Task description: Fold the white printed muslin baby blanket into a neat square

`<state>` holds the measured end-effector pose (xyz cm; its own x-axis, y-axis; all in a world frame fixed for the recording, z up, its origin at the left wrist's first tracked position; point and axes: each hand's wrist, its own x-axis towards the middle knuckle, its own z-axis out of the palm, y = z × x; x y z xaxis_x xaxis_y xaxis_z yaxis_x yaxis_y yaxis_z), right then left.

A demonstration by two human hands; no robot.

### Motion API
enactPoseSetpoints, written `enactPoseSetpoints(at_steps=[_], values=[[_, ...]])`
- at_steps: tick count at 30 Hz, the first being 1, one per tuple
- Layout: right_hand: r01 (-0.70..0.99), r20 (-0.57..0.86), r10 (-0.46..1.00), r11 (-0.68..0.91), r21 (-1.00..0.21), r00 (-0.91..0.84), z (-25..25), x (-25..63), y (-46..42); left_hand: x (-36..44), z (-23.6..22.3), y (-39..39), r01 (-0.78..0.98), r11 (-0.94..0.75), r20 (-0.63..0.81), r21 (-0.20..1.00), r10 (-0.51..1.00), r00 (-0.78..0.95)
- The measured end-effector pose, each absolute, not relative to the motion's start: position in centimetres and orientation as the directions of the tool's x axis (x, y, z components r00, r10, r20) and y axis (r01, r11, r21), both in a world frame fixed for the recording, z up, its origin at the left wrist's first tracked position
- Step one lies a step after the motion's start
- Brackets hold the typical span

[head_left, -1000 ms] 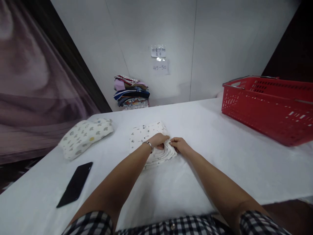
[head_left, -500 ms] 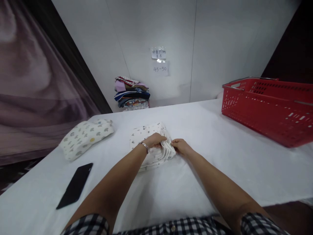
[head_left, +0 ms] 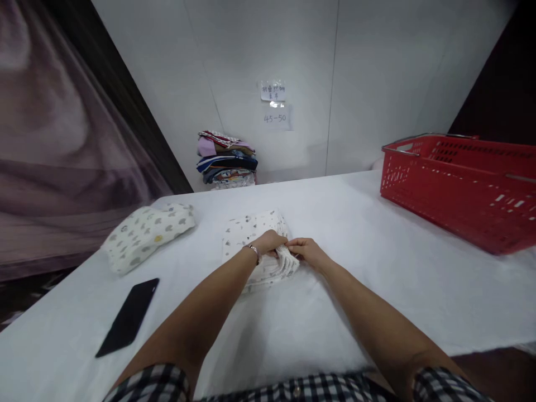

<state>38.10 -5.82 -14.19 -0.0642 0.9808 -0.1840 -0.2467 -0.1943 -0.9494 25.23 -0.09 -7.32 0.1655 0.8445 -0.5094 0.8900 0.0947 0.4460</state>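
A folded white cloth [head_left: 245, 229] with small grey prints lies in several layers at the middle of the table. My left hand [head_left: 269, 242], with a bracelet at its wrist, is closed on the layers near the cloth's right edge; some of its fingers are tucked in and hidden. From the right, my right hand [head_left: 305, 249] pinches the same layered edge. The fingertips of both hands are close together there.
A black phone [head_left: 129, 317] and a crumpled cloth with grey prints [head_left: 146, 234] lie on the left of the white table [head_left: 343, 223]. The red basket [head_left: 452, 195] stands at the right. Folded textiles [head_left: 226, 159] are stacked by the wall, below paper signs [head_left: 275, 117].
My right hand has shifted slightly left along the layered edge, closer to my left hand. My left hand moved a little left, then back right. The cloth's right corner has drawn in slightly.
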Motion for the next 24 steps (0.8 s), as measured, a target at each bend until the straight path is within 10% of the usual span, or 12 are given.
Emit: enactPoseSetpoints(at_steps=[11, 24], values=[[-0.285, -0.249, 0.968, -0.246, -0.926, -0.025, -12.9, 38.3, -5.9, 24.5, -6.1, 1.5, 0.951, -0.078, -0.422, 0.298, 0.883, 0.204], [0.078, -0.265, 0.963, -0.269, -0.960, 0.052, -14.2, 37.7, -6.1, 24.1, -6.1, 1.9, 0.964, -0.122, -0.448, 0.236, 0.867, 0.219]])
